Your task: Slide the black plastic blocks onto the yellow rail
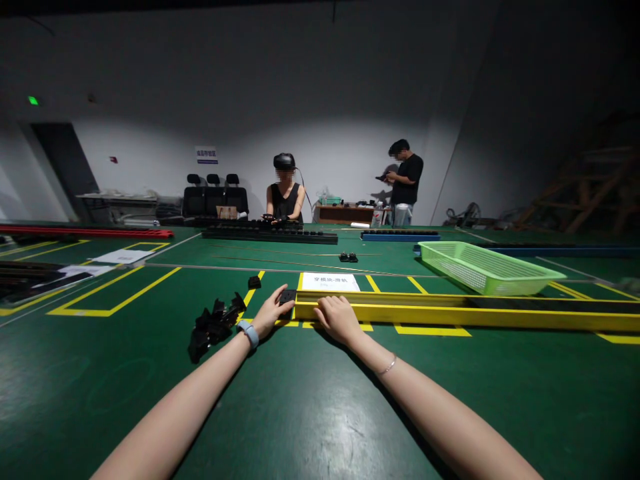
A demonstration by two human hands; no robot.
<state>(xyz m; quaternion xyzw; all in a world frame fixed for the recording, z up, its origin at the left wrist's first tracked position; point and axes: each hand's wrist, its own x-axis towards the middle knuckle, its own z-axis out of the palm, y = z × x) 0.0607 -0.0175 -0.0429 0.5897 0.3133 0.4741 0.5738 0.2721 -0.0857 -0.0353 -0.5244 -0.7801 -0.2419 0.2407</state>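
Note:
A long yellow rail (450,316) lies across the green table, its left end near the middle. My left hand (271,312) has its thumb and fingers round a small black block (287,297) at that end of the rail. My right hand (338,319) rests with curled fingers on the rail's near wall, close to the same end. Left of my left hand is a loose pile of black parts (213,327). One more black piece (255,282) sits alone behind the pile.
A green plastic basket (487,270) stands behind the rail at right. A white paper label (330,282) lies behind the rail's left end. Farther back are black rails (270,235), thin rods and small black parts. Two people are beyond the table.

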